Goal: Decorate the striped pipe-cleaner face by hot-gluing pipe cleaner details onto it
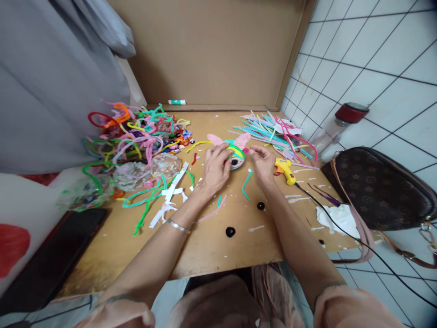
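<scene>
Nearest the camera, two bare forearms reach forward over a wooden worktop (211,255), the left wrist wearing a thin silver bangle (177,226). Two glossy black beads (230,231) lie on the worktop between the arms, with a crumpled white tissue (336,216) off to the right. A dark flat screen (51,255) rests at the near left edge.

Further in, the left hand (215,166) is curled around the left side of a small round pipe-cleaner craft (236,157), holding it down on the middle of the worktop. The craft has green and yellow rings and two pink ears. The right hand (262,161) sits just beside its right edge, fingers drawn narrow together; whether they pinch anything cannot be told.

A yellow glue gun (285,171) lies just right of the right hand, its black cord trailing off the worktop. A brown patterned handbag (378,191) stands on the right.

Beyond, a tangled heap of coloured pipe cleaners (136,132) fills the left, a bundle of straight ones (269,132) the right, before a cardboard wall (211,54)
</scene>
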